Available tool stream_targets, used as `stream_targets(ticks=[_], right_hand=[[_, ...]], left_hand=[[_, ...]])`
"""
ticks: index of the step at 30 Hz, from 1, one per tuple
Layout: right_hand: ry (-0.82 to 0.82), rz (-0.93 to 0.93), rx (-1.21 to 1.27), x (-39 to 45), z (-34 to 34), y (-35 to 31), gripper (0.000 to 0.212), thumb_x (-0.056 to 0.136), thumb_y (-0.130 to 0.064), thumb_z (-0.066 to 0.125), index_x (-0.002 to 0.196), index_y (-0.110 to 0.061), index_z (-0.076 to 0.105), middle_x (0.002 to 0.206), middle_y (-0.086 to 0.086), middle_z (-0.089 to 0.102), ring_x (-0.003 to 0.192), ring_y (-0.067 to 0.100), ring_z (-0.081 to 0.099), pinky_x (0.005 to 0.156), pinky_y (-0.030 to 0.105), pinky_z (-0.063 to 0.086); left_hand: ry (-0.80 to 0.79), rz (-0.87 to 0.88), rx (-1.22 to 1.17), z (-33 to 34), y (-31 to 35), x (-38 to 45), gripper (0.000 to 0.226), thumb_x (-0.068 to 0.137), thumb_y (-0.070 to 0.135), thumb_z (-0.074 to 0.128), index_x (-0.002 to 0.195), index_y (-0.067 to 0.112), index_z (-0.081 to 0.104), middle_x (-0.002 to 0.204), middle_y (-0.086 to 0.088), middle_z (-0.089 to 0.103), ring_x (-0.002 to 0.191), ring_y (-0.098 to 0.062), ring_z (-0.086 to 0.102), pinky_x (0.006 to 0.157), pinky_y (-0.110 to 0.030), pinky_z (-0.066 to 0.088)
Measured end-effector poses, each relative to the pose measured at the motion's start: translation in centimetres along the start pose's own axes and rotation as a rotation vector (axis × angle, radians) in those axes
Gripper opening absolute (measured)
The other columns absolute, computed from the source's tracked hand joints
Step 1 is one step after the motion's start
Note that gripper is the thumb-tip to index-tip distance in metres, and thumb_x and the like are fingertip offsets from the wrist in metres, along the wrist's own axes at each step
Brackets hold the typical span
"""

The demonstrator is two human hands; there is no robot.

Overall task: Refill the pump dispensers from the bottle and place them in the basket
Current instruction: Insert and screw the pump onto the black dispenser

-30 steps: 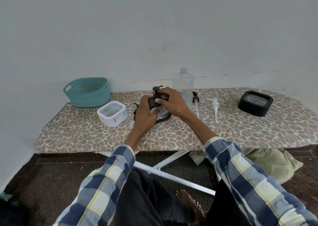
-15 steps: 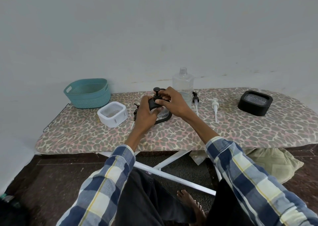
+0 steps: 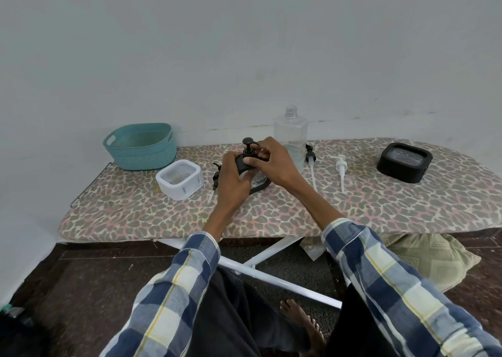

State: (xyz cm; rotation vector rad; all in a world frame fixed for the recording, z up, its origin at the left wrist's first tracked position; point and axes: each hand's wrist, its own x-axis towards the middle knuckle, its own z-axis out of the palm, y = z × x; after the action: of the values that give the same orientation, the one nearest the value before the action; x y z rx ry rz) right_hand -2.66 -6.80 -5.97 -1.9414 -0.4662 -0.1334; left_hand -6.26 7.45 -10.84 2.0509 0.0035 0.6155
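Note:
A black pump dispenser [image 3: 260,184] sits at the middle of the ironing board, its black pump head [image 3: 248,150] standing up between my hands. My left hand [image 3: 233,179] grips the dispenser's left side. My right hand [image 3: 273,163] pinches the collar of the pump head. Behind them stands a clear plastic bottle [image 3: 291,133] with no cap. A teal basket [image 3: 141,146] is at the back left, with nothing visible in it. A white dispenser [image 3: 180,178] without a pump sits in front of the basket.
Loose pumps lie on the leopard-print board [image 3: 380,207]: a black one [image 3: 311,163], a white one [image 3: 341,173], another [image 3: 213,186] by my left hand. A second black dispenser [image 3: 404,161] sits at the right. A cushion [image 3: 434,259] lies on the floor.
My hands have stayed on the black dispenser. The pump head has turned slightly under my right fingers and stands a little more upright.

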Motion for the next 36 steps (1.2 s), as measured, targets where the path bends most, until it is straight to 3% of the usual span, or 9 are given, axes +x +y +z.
stream_targets(ticks=[4,6,8,10,13,18,24,29,36], right_hand=[[0.010,-0.013,-0.045,0.3,0.2,0.2,0.034,0.095,-0.018,0.079,0.119,-0.001,0.061,0.107,-0.002,0.066,0.092,0.005,0.064,0.076,0.013,0.048],[0.065,-0.013,-0.072,0.5,0.8,0.0,0.033,0.094,-0.019,0.080,0.119,-0.003,0.066,0.107,0.001,0.066,0.094,0.011,0.066,0.085,0.026,0.054],[0.104,-0.017,-0.102,0.3,1.4,-0.4,0.022,0.092,-0.021,0.081,0.107,-0.010,0.068,0.109,0.010,0.069,0.097,0.022,0.070,0.090,0.036,0.058],[0.145,-0.039,-0.149,0.3,2.0,-0.5,0.018,0.090,-0.023,0.080,0.095,-0.009,0.070,0.099,0.012,0.071,0.089,0.024,0.071,0.084,0.040,0.060],[0.181,-0.036,-0.161,0.2,2.2,-0.9,0.017,0.087,-0.024,0.082,0.090,-0.009,0.075,0.084,0.008,0.071,0.077,0.020,0.071,0.072,0.033,0.058],[0.191,-0.063,-0.166,-0.3,1.8,-0.9,0.018,0.087,-0.019,0.083,0.078,-0.016,0.067,0.066,-0.011,0.057,0.062,-0.001,0.057,0.057,0.006,0.040],[0.187,-0.064,-0.208,-0.3,1.8,-0.7,0.018,0.087,-0.025,0.082,0.080,-0.014,0.070,0.069,-0.008,0.058,0.064,0.000,0.057,0.056,0.009,0.035],[0.201,-0.055,-0.214,-0.3,1.8,-0.8,0.021,0.084,-0.029,0.085,0.079,-0.014,0.072,0.068,-0.008,0.062,0.064,0.003,0.060,0.059,0.013,0.042],[0.227,-0.031,-0.183,-0.5,2.0,-1.0,0.021,0.083,-0.029,0.087,0.074,-0.022,0.070,0.060,-0.016,0.060,0.055,-0.004,0.058,0.051,0.006,0.038]], left_hand=[[-0.030,0.009,0.012,-0.2,0.0,0.1,0.036,0.097,0.019,0.075,0.122,0.016,0.049,0.117,-0.006,0.061,0.104,-0.020,0.063,0.082,-0.026,0.050],[0.006,0.020,0.032,0.0,0.3,-0.1,0.034,0.095,0.014,0.074,0.118,0.019,0.049,0.115,-0.006,0.062,0.103,-0.021,0.063,0.081,-0.024,0.050],[0.061,0.035,0.058,0.4,0.5,-0.5,0.032,0.093,0.017,0.068,0.113,0.028,0.046,0.114,-0.006,0.063,0.103,-0.023,0.064,0.083,-0.038,0.057],[0.110,0.033,0.083,0.9,0.5,-0.7,0.025,0.091,0.026,0.060,0.110,0.033,0.044,0.114,-0.004,0.064,0.103,-0.024,0.066,0.082,-0.053,0.059],[0.178,0.032,0.170,1.7,0.7,-1.1,0.030,0.091,0.028,0.064,0.113,0.030,0.043,0.118,0.000,0.060,0.104,-0.024,0.065,0.075,-0.055,0.058],[0.240,0.030,0.270,2.5,0.8,-1.4,0.035,0.092,0.020,0.067,0.122,0.016,0.049,0.121,-0.002,0.054,0.104,-0.027,0.060,0.073,-0.052,0.057],[0.274,0.012,0.375,3.1,1.5,-2.1,0.038,0.092,0.017,0.067,0.125,0.010,0.049,0.123,-0.010,0.055,0.104,-0.032,0.057,0.073,-0.048,0.053],[0.280,-0.013,0.422,3.2,1.8,-2.2,0.038,0.092,0.019,0.066,0.124,0.009,0.049,0.122,-0.011,0.054,0.104,-0.033,0.057,0.071,-0.046,0.052],[0.307,-0.029,0.479,3.5,2.0,-2.2,0.036,0.096,0.019,0.068,0.124,0.008,0.049,0.123,-0.013,0.056,0.104,-0.033,0.059,0.072,-0.042,0.052]])
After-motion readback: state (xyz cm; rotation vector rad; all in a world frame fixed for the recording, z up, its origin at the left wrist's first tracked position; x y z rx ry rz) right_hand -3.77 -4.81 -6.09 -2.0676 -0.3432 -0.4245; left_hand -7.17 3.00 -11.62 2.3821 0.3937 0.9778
